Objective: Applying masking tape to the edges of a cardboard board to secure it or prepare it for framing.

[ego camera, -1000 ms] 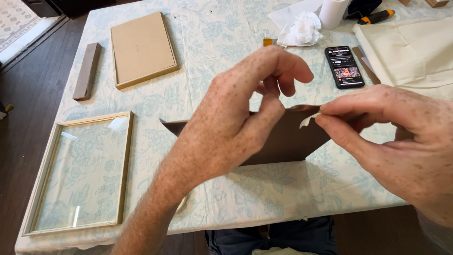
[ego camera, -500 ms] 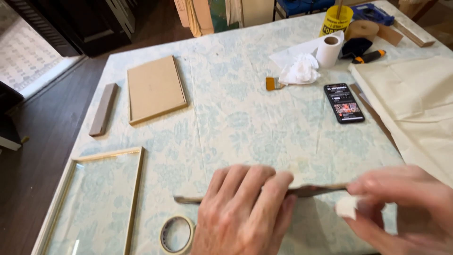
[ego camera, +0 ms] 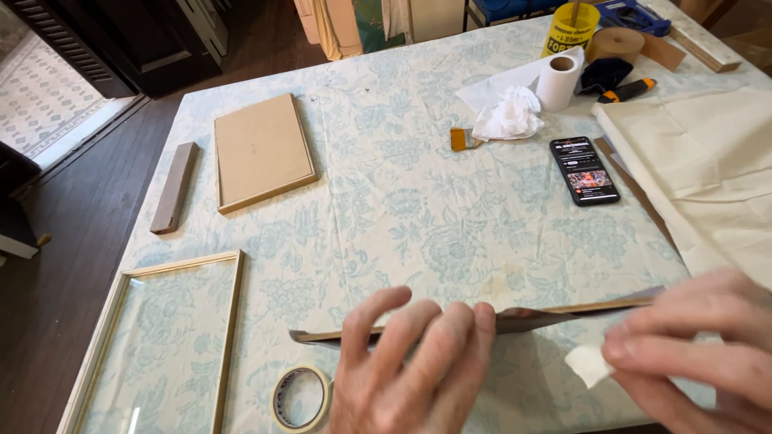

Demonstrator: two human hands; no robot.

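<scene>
Board: we hold a thin brown board (ego camera: 515,315) near edge-on, low over the tabletop (ego camera: 402,185), likely to reach its rim.
Left hand (ego camera: 410,366): fingers spread and curled over the board's near edge, steadying it.
Right hand (ego camera: 691,345): fingers pinched shut on a white tape scrap (ego camera: 589,363), just below the board's right end.
Tape roll (ego camera: 300,397): left of and below the board, kept within reach.
Frame (ego camera: 153,345): further left of the board.
Phone (ego camera: 585,169): beyond the board, well apart.
</scene>
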